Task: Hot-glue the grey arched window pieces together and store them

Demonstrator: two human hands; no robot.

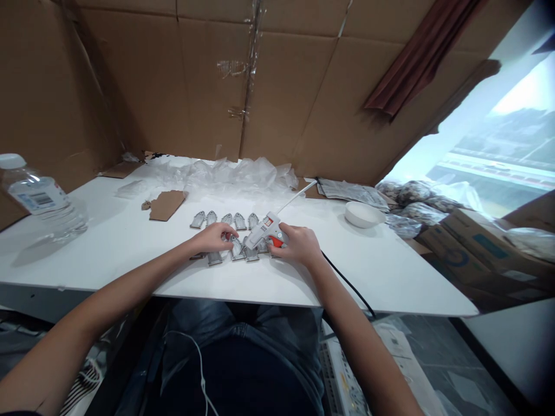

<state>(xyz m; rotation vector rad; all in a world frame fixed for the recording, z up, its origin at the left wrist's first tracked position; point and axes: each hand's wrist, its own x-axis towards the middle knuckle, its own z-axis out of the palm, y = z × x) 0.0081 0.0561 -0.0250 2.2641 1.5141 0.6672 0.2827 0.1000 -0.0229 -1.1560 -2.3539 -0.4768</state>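
Note:
My right hand (pixel 300 244) is wrapped around the handle of a white and grey glue gun (pixel 262 230) with an orange trigger. A long white glue stick (pixel 299 195) juts from its back end, and its nozzle points down and left over small silver-grey metal pieces. My left hand (pixel 215 237) rests low over the front row, with thumb and fingers closed at the edge of one arched metal piece (pixel 236 248). Behind the hands lies another row of the same metal pieces (pixel 240 221). The fingertips partly hide what they grip.
Crumpled clear plastic bags (pixel 243 173) lie along the cardboard wall (pixel 286 92). A white bowl (pixel 363 214) stands right, a water bottle (pixel 43 199) left. Torn cardboard (pixel 167 205) lies on the white table (pixel 130 245). A black cord (pixel 349 283) runs over the front edge.

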